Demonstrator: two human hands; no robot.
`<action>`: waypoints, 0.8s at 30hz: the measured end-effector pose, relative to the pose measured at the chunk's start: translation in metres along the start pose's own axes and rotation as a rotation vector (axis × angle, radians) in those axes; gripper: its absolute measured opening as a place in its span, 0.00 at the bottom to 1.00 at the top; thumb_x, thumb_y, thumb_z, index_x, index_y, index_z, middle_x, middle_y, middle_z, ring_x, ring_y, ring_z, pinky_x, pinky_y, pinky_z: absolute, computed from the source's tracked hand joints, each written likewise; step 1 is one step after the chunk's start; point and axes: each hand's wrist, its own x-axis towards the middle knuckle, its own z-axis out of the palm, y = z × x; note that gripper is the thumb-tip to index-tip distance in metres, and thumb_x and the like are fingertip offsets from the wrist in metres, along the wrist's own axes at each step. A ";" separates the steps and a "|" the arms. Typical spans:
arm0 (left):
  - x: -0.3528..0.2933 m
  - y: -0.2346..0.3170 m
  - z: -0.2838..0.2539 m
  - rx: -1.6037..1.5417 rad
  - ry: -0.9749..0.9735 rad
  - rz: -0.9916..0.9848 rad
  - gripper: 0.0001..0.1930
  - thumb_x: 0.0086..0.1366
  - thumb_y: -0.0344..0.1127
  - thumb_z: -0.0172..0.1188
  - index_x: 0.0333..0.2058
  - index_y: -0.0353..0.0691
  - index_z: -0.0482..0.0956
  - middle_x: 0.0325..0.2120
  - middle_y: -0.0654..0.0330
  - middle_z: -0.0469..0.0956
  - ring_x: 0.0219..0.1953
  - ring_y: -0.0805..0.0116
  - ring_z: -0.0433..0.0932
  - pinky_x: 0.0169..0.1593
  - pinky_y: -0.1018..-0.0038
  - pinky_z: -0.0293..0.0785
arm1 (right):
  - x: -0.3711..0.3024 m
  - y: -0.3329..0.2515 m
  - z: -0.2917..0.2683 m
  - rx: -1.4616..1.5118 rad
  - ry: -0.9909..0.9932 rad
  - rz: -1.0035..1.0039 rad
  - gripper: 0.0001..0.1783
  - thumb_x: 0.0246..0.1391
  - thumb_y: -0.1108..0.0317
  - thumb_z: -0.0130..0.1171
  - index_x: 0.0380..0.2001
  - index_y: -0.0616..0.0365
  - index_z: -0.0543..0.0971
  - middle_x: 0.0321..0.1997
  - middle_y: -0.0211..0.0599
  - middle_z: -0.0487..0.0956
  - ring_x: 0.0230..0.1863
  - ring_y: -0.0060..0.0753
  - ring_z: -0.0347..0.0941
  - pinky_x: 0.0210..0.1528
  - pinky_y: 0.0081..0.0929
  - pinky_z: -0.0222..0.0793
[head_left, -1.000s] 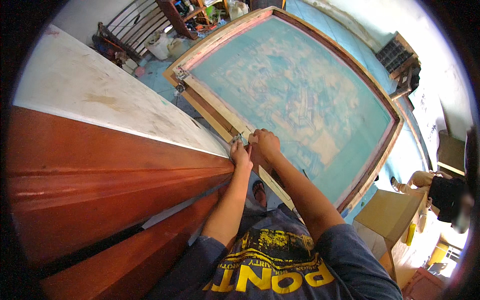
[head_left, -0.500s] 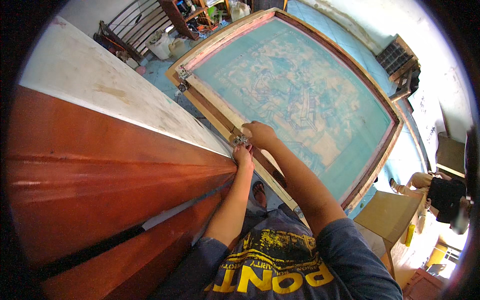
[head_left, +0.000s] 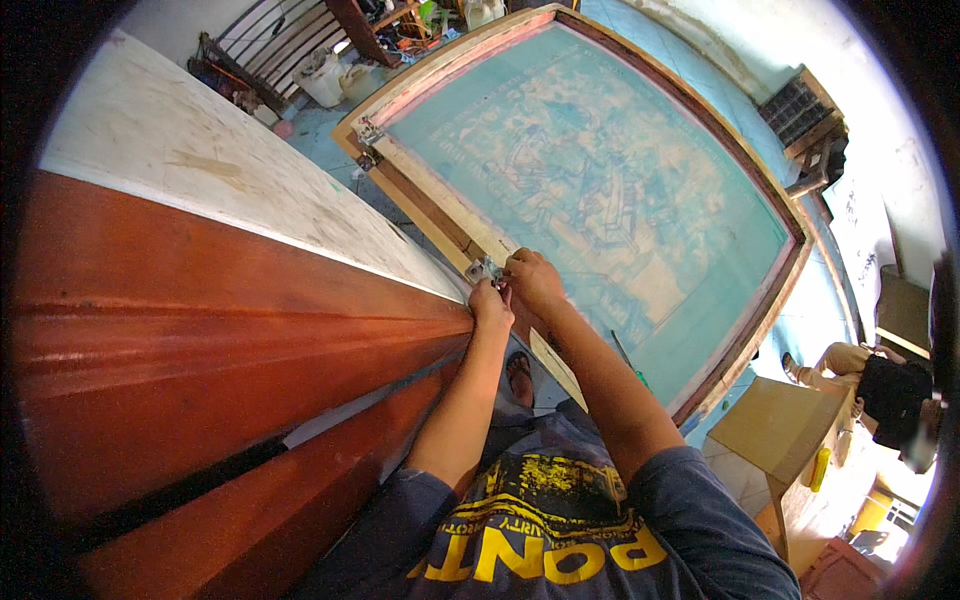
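Note:
A large wooden-framed printing screen [head_left: 690, 185] with teal mesh and a faint drawn design lies in front of me. On its near-left side is a small metal hinge clamp [head_left: 484, 269]. My left hand [head_left: 490, 303] pinches the clamp's near side with closed fingers. My right hand [head_left: 535, 281] is curled against its right side, fingertips on the metal; the fingers partly hide what they grip. A second metal clamp [head_left: 368, 135] sits at the frame's far-left corner. Beside my right forearm, a thin tool with a green end [head_left: 630, 358] rests on the mesh.
A white-topped table with a reddish-brown side [head_left: 240, 270] stands close on my left. Cardboard [head_left: 780, 430] is at the right, with a seated person [head_left: 890, 390] beyond. A rack [head_left: 265, 50] and plastic containers [head_left: 320, 82] stand at the far left.
My right hand has shifted slightly right and down, uncovering more of the clamp. The thin green-ended tool now shows beside my forearm. My left hand stays at the clamp.

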 end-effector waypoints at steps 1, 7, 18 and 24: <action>0.000 0.000 0.002 0.012 0.001 -0.007 0.08 0.66 0.40 0.48 0.38 0.44 0.71 0.31 0.63 0.71 0.30 0.70 0.71 0.37 0.75 0.69 | 0.001 0.003 0.002 0.024 0.004 0.014 0.11 0.46 0.65 0.59 0.35 0.53 0.80 0.45 0.42 0.76 0.48 0.49 0.72 0.48 0.41 0.71; -0.006 0.001 0.012 -0.073 0.026 0.084 0.08 0.69 0.39 0.48 0.36 0.42 0.71 0.23 0.66 0.66 0.22 0.73 0.66 0.26 0.76 0.65 | -0.015 0.007 0.000 0.080 0.123 0.078 0.19 0.52 0.62 0.56 0.48 0.52 0.73 0.52 0.45 0.73 0.52 0.51 0.69 0.51 0.43 0.69; -0.016 0.009 0.015 0.242 -0.015 0.278 0.08 0.69 0.36 0.50 0.37 0.38 0.72 0.18 0.66 0.66 0.16 0.76 0.63 0.20 0.79 0.59 | -0.027 0.003 0.001 0.058 0.071 0.080 0.20 0.56 0.60 0.53 0.52 0.50 0.66 0.51 0.42 0.73 0.51 0.51 0.69 0.49 0.45 0.69; -0.023 0.011 0.019 0.324 0.018 0.294 0.07 0.67 0.34 0.52 0.36 0.37 0.73 0.19 0.65 0.68 0.16 0.77 0.64 0.20 0.80 0.60 | -0.027 0.008 0.003 0.113 0.097 0.080 0.20 0.56 0.61 0.53 0.52 0.50 0.67 0.51 0.42 0.73 0.51 0.52 0.69 0.51 0.45 0.68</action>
